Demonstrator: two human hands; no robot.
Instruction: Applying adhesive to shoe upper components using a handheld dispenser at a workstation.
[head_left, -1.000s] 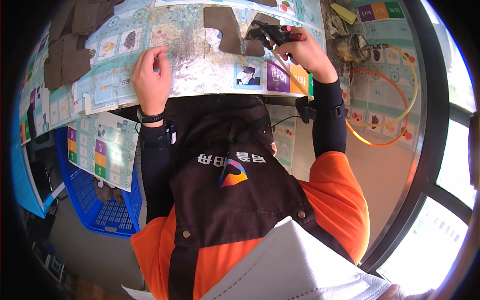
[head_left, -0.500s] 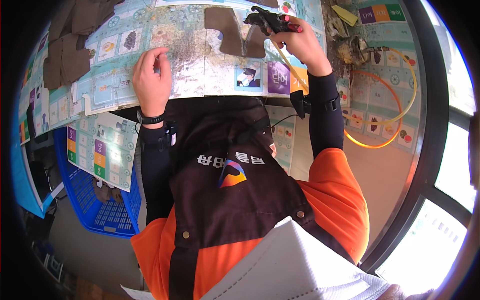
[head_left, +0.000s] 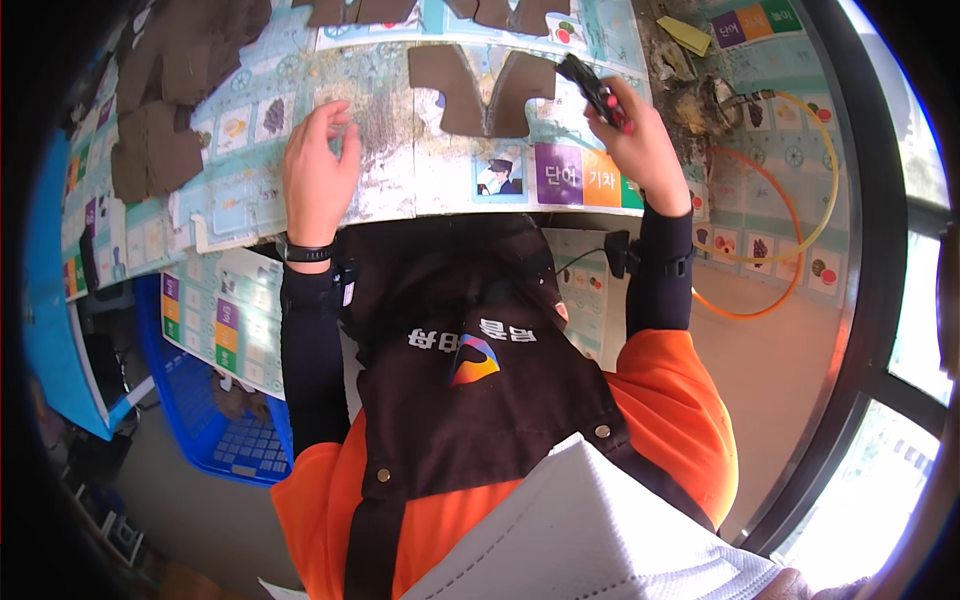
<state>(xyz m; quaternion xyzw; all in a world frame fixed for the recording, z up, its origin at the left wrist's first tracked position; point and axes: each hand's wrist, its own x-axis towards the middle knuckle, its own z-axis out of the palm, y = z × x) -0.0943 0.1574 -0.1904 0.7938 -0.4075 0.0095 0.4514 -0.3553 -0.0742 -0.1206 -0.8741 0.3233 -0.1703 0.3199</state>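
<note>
- Brown notched piece [head_left: 462, 102] lies flat on the counter [head_left: 390, 190], between the left hand [head_left: 322, 175] and the right hand [head_left: 645, 150], about level with their fingers and nearer the right.
- White mask [head_left: 580, 530], closest of all, hides part of the orange shirt [head_left: 670, 400].
- Dark apron [head_left: 480, 430] bears white characters and a multicoloured emblem.
- Blue basket [head_left: 180, 410] is partly covered by a printed sheet [head_left: 215, 310] and the left forearm; its brown contents are hard to make out.
- Purple, orange and green blocks with white characters run along the counter's near edge; the green one shows only in part.
- Left hand appears empty, fingers loosely curled.
- Right hand grips a black-and-red tool [head_left: 595, 90], its tip close by the notched piece's right edge; whether they touch cannot be told.
- Brown stack [head_left: 160, 150] lies off to the left; farther brown pieces [head_left: 360, 8] are cut off by the top edge.
</note>
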